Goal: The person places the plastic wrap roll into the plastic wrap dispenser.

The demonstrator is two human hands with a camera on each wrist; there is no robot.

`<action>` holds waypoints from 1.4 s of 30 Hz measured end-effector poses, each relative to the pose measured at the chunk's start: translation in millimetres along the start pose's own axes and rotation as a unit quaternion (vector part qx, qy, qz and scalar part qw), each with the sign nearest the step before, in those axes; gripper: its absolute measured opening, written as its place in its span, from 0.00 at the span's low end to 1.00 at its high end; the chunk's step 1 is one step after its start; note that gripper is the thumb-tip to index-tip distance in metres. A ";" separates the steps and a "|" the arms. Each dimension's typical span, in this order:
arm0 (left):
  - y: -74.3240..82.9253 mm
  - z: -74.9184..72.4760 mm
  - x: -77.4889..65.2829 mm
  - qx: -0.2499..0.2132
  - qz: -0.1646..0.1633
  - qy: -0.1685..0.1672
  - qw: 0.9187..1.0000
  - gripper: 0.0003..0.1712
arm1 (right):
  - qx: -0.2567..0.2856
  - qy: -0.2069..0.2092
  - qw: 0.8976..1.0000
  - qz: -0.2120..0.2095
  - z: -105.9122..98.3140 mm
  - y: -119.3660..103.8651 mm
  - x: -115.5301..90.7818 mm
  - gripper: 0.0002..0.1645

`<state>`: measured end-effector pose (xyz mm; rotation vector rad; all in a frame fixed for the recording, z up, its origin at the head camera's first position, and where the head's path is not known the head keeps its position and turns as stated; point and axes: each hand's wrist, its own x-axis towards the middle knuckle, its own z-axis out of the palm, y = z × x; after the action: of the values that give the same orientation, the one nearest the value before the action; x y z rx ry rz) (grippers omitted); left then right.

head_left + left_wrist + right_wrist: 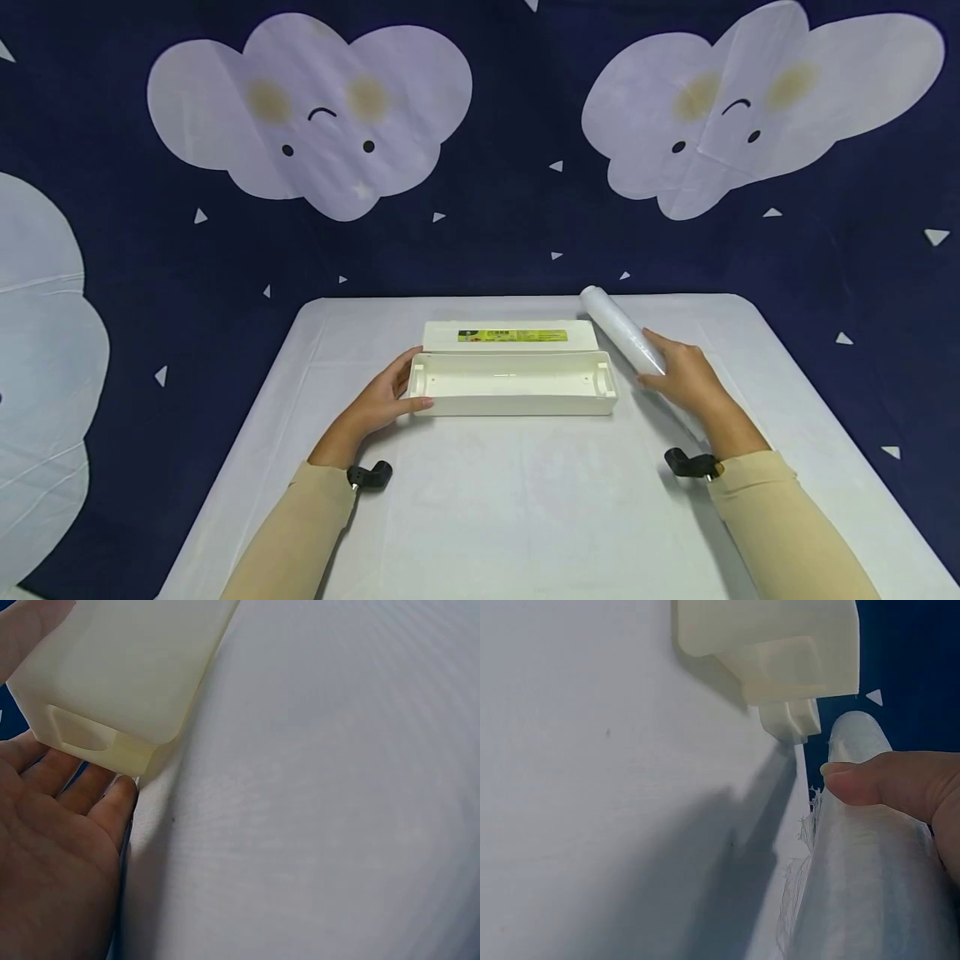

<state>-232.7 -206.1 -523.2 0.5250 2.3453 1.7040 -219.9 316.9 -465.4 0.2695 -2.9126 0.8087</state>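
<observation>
The left hand (pixel 382 404) grasps the left end of a cream box (pixel 513 407), thumb laid along its near wall and fingers bent against the end. The right hand (pixel 686 377) is wrapped around a roll of clear film (pixel 618 327), thumb on its left side and fingers over the far right side. Both forearms, in tan sleeves (pixel 288 533), reach in from the near corners and angle inward, each wrist bearing a black mount (pixel 370 476).

The box sits at the middle of the far half of the table (pixel 525 508), long side across, its open interior facing up. Its lid (pixel 442 336) is folded back on the far side and carries a yellow-green label (pixel 513 336). The roll slants just right of the box, far end leftward, near end running beneath the right wrist; whether it touches the table I cannot tell. Beyond hangs dark blue cloth (pixel 510 250) with pale clouds (pixel 322 75).
</observation>
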 end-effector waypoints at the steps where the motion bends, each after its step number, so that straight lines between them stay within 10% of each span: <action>1: -0.1 0.1 0.0 0.000 -0.001 0.000 1.000 0.61 | 0.001 0.000 1.000 0.000 -0.4 -0.9 0.4 0.53; 42: 2.0 1.7 -1.1 0.000 0.006 0.001 1.000 0.60 | 0.004 -0.002 0.999 -0.045 -13.3 -27.6 8.9 0.52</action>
<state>-230.7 -204.5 -521.9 0.5396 2.3496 1.7102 -222.4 299.2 -438.9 0.4010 -2.8766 0.8058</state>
